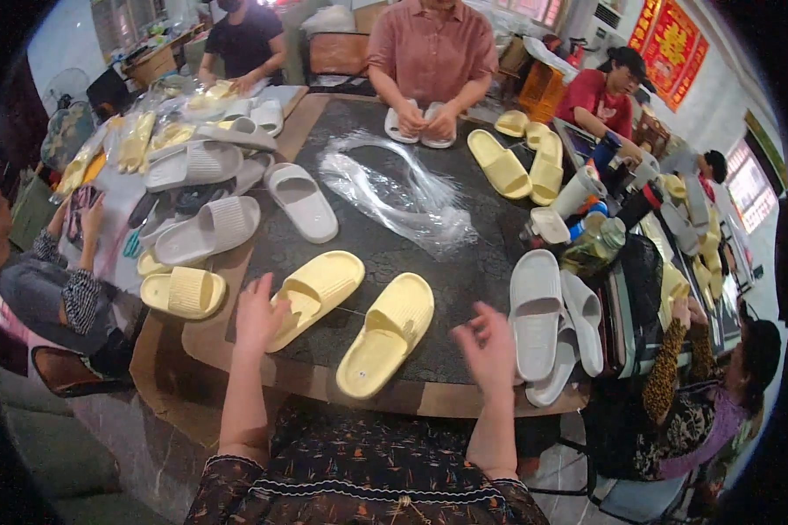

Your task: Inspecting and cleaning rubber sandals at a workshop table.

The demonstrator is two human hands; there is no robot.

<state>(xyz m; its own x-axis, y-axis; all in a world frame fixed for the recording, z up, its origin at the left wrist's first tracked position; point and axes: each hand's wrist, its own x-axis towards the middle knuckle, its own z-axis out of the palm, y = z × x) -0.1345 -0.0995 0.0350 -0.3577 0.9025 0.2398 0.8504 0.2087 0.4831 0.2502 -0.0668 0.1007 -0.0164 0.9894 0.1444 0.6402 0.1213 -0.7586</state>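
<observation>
Two pale yellow slippers lie on the dark tabletop in front of me, toes pointing away and to the right. My left hand (259, 313) is at the left edge of the left yellow slipper (328, 284), fingers apart and thumb over its side; whether it touches is hard to make out. The right yellow slipper (401, 306) lies untouched between my hands. My right hand (487, 345) is open and holds nothing, just left of several grey slippers (535, 302) piled near the table's right edge.
Crumpled clear plastic (394, 188) covers the table's middle. Grey slippers (210, 229) heap at left, beside a yellow one (184, 293). More yellow slippers (499, 164), a jar (597, 245) and bottles stand at right. Across the table, a co-worker's hands hold white slippers (438, 129). Other people sit around.
</observation>
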